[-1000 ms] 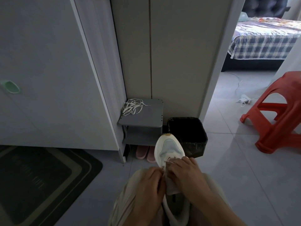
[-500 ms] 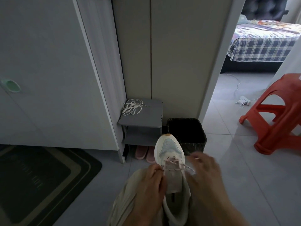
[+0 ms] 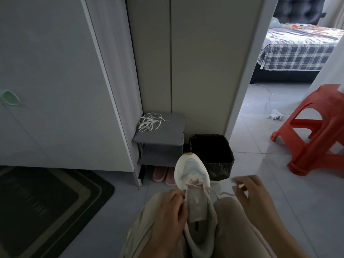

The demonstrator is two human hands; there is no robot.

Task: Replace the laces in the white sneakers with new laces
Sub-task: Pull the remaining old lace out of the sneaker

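Note:
A white sneaker [image 3: 191, 170] rests between my knees, toe pointing away. A pinkish lace [image 3: 194, 184] crosses its lowest eyelets. My left hand [image 3: 171, 207] pinches the lace's left end beside the tongue. My right hand [image 3: 249, 190] is out to the right of the shoe, fingers closed on the other end, which stretches taut from the eyelet. A tangle of white laces [image 3: 149, 121] lies on a small grey shelf unit [image 3: 167, 135] ahead.
A black bin [image 3: 214, 155] stands just beyond the toe. Pink slippers [image 3: 164, 175] sit under the shelf. A red plastic stool [image 3: 312, 135] is at right, a dark mat [image 3: 46, 205] at left. White cabinet doors rise behind; a bedroom doorway opens far right.
My right hand has left the eyelets and swung out to the right, drawing the lace through. The left hand has stayed at the shoe's left side.

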